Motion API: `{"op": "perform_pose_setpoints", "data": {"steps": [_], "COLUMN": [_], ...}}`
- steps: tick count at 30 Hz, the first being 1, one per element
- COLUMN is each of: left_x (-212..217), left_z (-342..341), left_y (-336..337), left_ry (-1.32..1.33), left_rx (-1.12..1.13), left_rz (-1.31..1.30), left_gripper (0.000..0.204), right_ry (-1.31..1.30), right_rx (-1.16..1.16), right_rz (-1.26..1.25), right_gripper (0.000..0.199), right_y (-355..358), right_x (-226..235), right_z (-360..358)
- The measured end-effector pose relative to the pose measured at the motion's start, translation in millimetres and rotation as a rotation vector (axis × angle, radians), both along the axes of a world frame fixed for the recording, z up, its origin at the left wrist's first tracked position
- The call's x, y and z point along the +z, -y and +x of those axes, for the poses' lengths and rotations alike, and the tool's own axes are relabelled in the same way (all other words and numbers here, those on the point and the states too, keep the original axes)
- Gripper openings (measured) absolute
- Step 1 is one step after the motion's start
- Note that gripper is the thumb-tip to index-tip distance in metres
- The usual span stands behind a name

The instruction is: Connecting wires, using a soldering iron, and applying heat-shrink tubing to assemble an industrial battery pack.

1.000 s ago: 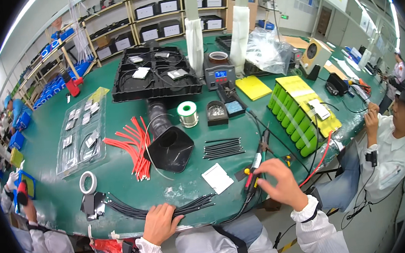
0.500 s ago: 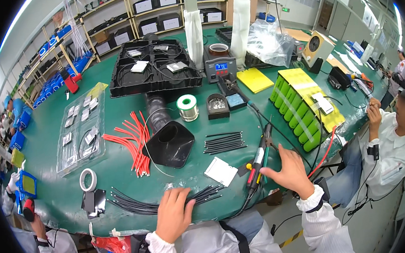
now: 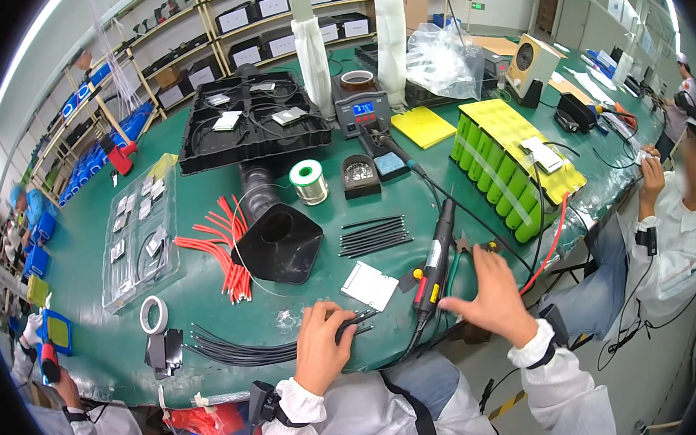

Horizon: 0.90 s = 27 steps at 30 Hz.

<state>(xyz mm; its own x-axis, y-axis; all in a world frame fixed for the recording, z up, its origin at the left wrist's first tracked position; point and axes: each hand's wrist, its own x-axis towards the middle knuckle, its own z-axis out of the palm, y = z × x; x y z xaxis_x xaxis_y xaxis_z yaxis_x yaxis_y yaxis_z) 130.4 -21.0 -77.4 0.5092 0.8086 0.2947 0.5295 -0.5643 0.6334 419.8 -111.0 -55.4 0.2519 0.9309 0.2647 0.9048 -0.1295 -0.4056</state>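
Relative to one second earlier, left hand moved rightward along the bundle of long black wires to a place near its right tips; right hand now opened out, after bent fingers at the black corded hand tool. Left fingers curled over the wires, some visible in the gap beside the thumb; impossible to tell whether grasped or merely covered. Right hand released, thumb spread from the fingers, beside the corded tool and the green-handled pliers. Wire bundle flat on the green bench at its near edge, right tips just beside the white square card. Writing: pale labels on the shelf's black boxes, print too small to read; lit blue display on the soldering station; red and yellow stickers on the corded tool. Counts: one solder spool, one white tape roll, one green-and-yellow battery pack, one cluster of red wires, four white modules in the black tray; short black wires in one group, too close-set to count.
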Motion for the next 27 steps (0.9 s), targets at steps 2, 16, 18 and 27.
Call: {"op": "perform_pose_setpoints", "data": {"steps": [2, 16, 18, 27], "left_x": [-4, 11, 19, 23], "left_z": [2, -10, -16, -19], "left_y": [1, -21, -22, 7], "left_ry": [0.049, -0.104, -0.226, 0.119], "left_rx": [-0.015, 0.005, -0.091, 0.055], "left_rz": [0.057, -0.297, -0.129, -0.01], "left_gripper": [0.022, 0.008, 0.021, 0.014], "right_ry": [0.145, 0.026, 0.016, 0.04], "right_rx": [0.004, -0.133, -0.119, -0.12], "right_rz": [0.024, -0.17, -0.132, -0.13], "right_gripper": [0.094, 0.102, 0.102, 0.077], "right_y": [8, 12, 7, 3], "right_x": [-7, 3, 1, 1], "right_z": [-4, -12, -8, 17]}}
